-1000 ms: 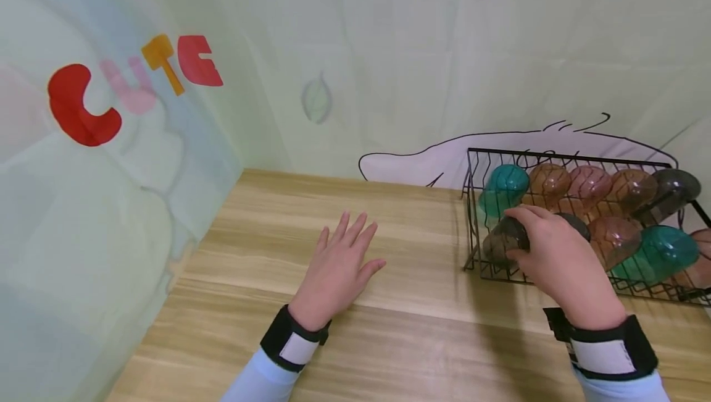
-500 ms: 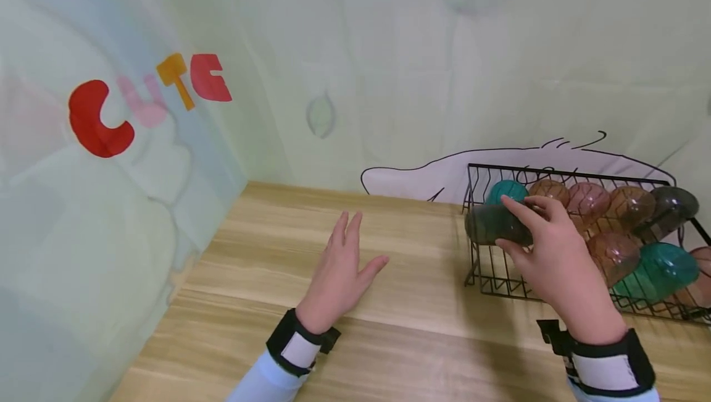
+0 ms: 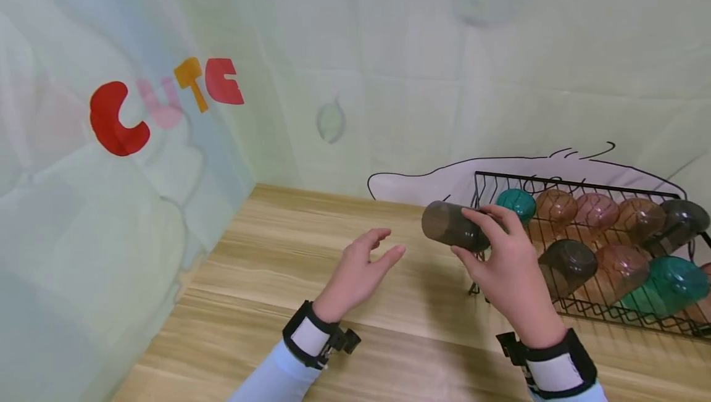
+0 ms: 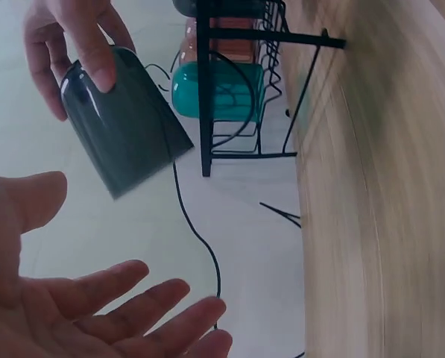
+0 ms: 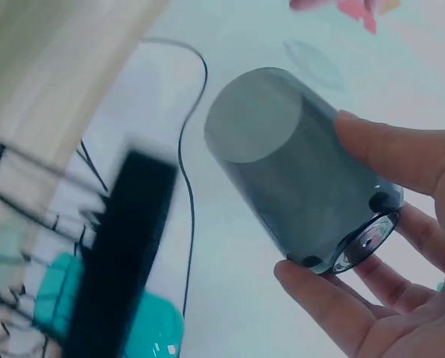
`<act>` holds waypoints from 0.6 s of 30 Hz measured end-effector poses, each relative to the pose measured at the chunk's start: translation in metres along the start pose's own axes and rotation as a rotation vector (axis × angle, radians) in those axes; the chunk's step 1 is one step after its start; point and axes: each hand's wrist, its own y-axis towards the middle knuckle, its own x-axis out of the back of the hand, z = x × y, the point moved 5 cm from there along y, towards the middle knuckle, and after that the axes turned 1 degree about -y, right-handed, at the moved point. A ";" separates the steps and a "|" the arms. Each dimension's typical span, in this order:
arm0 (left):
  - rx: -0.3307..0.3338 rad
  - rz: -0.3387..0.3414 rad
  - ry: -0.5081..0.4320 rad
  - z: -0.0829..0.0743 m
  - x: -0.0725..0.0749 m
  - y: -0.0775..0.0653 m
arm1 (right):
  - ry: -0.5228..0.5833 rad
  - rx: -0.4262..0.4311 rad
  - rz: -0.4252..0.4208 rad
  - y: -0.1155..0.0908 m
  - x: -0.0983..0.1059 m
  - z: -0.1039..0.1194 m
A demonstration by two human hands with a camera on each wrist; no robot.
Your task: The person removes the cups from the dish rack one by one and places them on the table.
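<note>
My right hand (image 3: 508, 260) grips a dark grey see-through cup (image 3: 452, 226) near its base, in the air left of the black wire rack (image 3: 577, 183). The cup lies tilted on its side, its mouth pointing left. In the right wrist view, the thumb and fingers pinch the cup (image 5: 297, 164) from opposite sides around its base end. My left hand (image 3: 355, 275) hovers over the table to the left, fingers relaxed and holding nothing. Seen from the left wrist, that hand's palm (image 4: 51, 313) is spread below the cup (image 4: 121, 123), apart from it.
Two rows of tinted cups stand upside down in the rack, among them a teal cup (image 3: 516, 204), a pink cup (image 3: 597, 213) and another dark grey cup (image 3: 568, 266). The wooden table (image 3: 266, 284) meets printed cloth walls (image 3: 333, 37) behind and at left.
The right hand has lifted the grey cup out of the rack's front left place and carried it left. The left hand has turned, its fingers drawn from spread to relaxed.
</note>
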 end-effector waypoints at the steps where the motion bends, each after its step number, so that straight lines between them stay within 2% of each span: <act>1: 0.005 0.012 -0.024 0.000 -0.001 0.001 | 0.004 0.011 0.001 0.000 -0.004 0.003; 8: 0.133 0.105 -0.248 0.002 -0.012 0.010 | 0.055 0.050 -0.057 -0.004 -0.017 0.018; 12: 0.153 0.141 -0.419 -0.001 -0.015 0.016 | 0.100 0.041 -0.087 -0.005 -0.022 0.025; 18: 0.201 0.239 -0.645 0.001 -0.019 0.019 | 0.130 0.029 -0.088 -0.009 -0.029 0.032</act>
